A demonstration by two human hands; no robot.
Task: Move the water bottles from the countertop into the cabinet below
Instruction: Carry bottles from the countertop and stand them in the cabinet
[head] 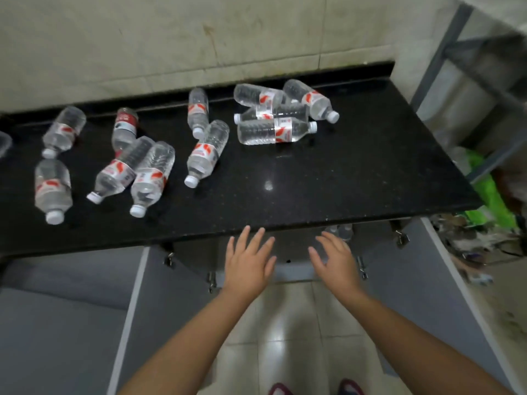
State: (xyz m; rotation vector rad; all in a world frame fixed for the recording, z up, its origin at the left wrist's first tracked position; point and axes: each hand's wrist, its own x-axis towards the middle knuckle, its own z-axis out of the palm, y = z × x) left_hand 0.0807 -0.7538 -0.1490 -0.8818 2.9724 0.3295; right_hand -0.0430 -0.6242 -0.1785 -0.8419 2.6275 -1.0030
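Left hand (pixel 247 265): fingers spread and straight, nothing held; poised just below the counter's front edge, above the open cabinet.
Right hand (pixel 335 260): fingers loosely spread, nothing held; beside the left, also under the edge.
Cabinet (pixel 288 252): doors (pixel 137 283) swung open either side; inside dark, two caps (pixel 340 230) faintly visible under the lip, likely bottles already stowed; too dim to confirm.
Risk, cabinet: knocking over anything standing inside when adding more, since the interior is hard to see from above.
Risk, doors: catching a wrist or a bottle on a hinge (pixel 168 258) while lowering.
Counter (pixel 328 189): glossy black stone, front strip bare.
Risk, counter: slick surface and round bodies; a nudge could send one rolling off the front edge to the tiled floor (pixel 285 323).
Near bottles: one far left (pixel 52 189), a touching pair (pixel 134 172), one in the middle (pixel 206 152); all lying down, caps towards the front.
Risk, near bottles: lifting one of the pair could set its neighbour rolling.
Far bottles: cluster of four (pixel 281 115) at right, apparently partly stacked, plus three loose near the wall; another object cut off at the left edge.
Risk, far bottles: pulling from the bottom of the cluster could spill the upper ones; long reach weakens grip on thin, soft plastic.
Progress: judged early, about a dozen left on the counter.
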